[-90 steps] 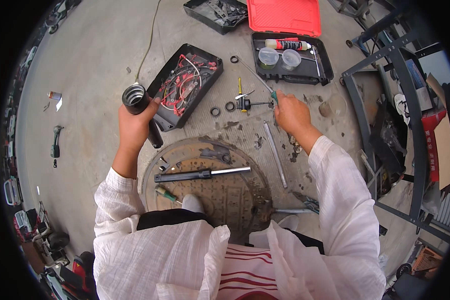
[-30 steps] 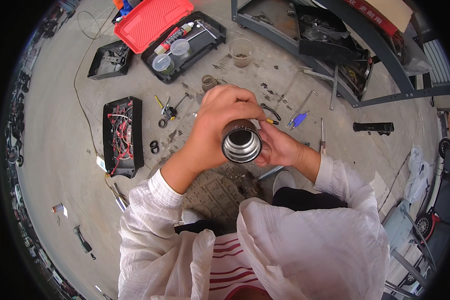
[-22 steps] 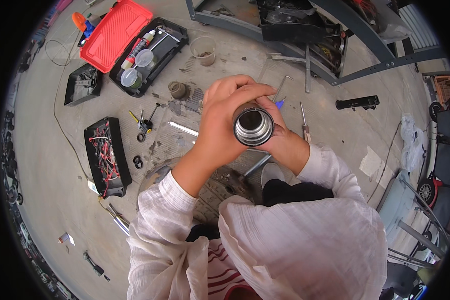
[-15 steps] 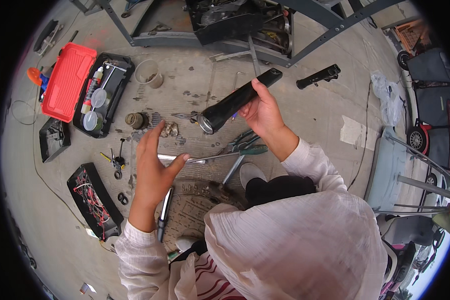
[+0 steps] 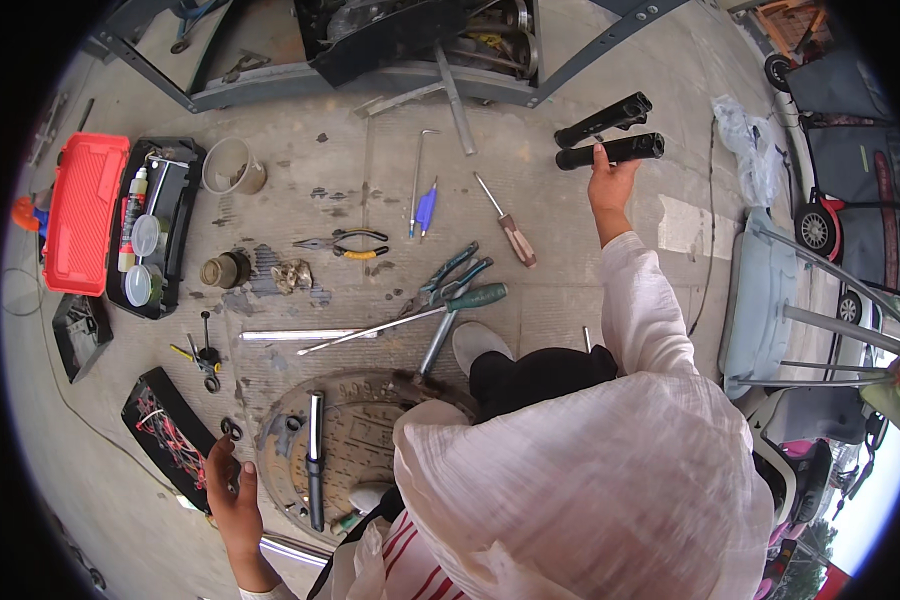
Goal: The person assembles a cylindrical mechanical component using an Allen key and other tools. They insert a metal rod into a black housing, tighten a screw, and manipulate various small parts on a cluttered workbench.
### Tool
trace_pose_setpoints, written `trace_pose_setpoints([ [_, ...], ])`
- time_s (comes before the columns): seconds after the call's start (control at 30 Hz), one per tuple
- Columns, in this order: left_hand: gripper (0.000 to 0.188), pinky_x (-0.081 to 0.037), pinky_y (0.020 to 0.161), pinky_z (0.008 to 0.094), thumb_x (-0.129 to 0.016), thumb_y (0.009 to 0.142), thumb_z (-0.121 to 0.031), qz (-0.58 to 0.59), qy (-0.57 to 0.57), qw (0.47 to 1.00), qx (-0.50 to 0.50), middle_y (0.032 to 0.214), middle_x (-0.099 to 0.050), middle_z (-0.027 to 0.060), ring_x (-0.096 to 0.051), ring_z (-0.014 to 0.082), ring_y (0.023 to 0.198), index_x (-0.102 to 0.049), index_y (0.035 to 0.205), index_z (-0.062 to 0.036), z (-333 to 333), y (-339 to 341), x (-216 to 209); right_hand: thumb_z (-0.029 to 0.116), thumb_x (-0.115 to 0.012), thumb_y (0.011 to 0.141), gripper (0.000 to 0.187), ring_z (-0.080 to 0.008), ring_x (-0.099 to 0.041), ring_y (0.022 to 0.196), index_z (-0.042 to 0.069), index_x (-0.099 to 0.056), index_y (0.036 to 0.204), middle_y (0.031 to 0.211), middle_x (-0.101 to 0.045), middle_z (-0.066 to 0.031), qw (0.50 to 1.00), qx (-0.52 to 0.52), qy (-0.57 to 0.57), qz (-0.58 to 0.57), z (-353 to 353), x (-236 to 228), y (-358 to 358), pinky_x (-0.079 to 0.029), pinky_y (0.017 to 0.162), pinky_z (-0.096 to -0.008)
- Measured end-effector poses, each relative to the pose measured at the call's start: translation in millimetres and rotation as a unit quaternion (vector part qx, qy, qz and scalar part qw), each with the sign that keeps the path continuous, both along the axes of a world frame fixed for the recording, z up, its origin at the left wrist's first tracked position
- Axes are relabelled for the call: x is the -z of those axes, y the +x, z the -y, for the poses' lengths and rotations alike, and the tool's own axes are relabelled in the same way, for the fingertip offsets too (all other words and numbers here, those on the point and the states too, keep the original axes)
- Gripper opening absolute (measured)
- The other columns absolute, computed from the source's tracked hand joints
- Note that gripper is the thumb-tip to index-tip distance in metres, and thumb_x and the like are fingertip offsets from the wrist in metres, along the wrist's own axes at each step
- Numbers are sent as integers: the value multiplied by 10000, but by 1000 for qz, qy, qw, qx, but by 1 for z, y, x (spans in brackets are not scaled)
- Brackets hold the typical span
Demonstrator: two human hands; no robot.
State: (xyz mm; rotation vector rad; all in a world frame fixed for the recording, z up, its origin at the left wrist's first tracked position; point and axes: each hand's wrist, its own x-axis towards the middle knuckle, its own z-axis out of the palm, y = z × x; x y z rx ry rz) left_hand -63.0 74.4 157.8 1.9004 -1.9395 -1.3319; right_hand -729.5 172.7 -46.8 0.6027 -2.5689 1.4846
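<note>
Out at the far right, my right hand [image 5: 610,192] grips a black fork tube [image 5: 625,150] from the near side, thumb on top. It is low beside a second, similar black tube [image 5: 600,120]; whether the held one touches the floor, I cannot tell. My left hand [image 5: 234,505] is at the lower left with fingers apart and nothing in them. Just beyond its fingertips lie small black rings [image 5: 231,429]. A black bin of wires [image 5: 160,420] is left of that hand. To its right, a chrome and black rod [image 5: 316,460] lies on a round metal cover [image 5: 370,400].
Pliers [image 5: 345,252], screwdrivers [image 5: 508,230], a long green-handled screwdriver [image 5: 485,296] and a chrome bar [image 5: 310,335] lie mid-floor. An open red-lidded toolbox [image 5: 88,215] and a clear tub [image 5: 232,168] are at left. A metal frame [image 5: 350,100] spans the back; a pale blue chair [image 5: 750,300] is at right.
My right hand has carried the black fork tube from in front of me to far right, beside the other one. My left hand has dropped toward the lower left, near the rings.
</note>
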Motion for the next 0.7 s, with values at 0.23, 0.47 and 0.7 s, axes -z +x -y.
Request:
trace_pose_setpoints([
  [0.23, 443, -335, 1042, 375, -598, 909, -151, 15, -2, 1000, -1, 1299, -528, 124, -480, 243, 1209, -464, 1306, -7, -10, 2, -1, 217, -706, 836, 614, -361, -581, 1083, 13, -342, 1287, 1166, -594, -218, 998, 19, 58, 5, 33, 0, 18, -433, 930, -402],
  [0.47, 439, -334, 1043, 385, -599, 909, -131, 2, -15, 1000, 5, 1306, -525, 135, -481, 256, 1212, -460, 1305, -4, -13, 4, 8, 237, -720, 818, 607, -376, -604, 1046, -1, -354, 1239, 1126, -611, -226, 997, 46, 65, -13, 31, 20, -5, -455, 908, -410],
  [0.7, 443, -335, 1047, 388, -610, 905, -132, 4, -20, 1000, 2, 1311, -527, 134, -482, 258, 1222, -464, 1303, -3, -13, 6, 9, 297, -738, 806, 676, -385, -562, 1081, -87, -347, 1202, 1139, -558, -243, 991, 68, 111, -16, 26, 30, -4, -443, 927, -409],
])
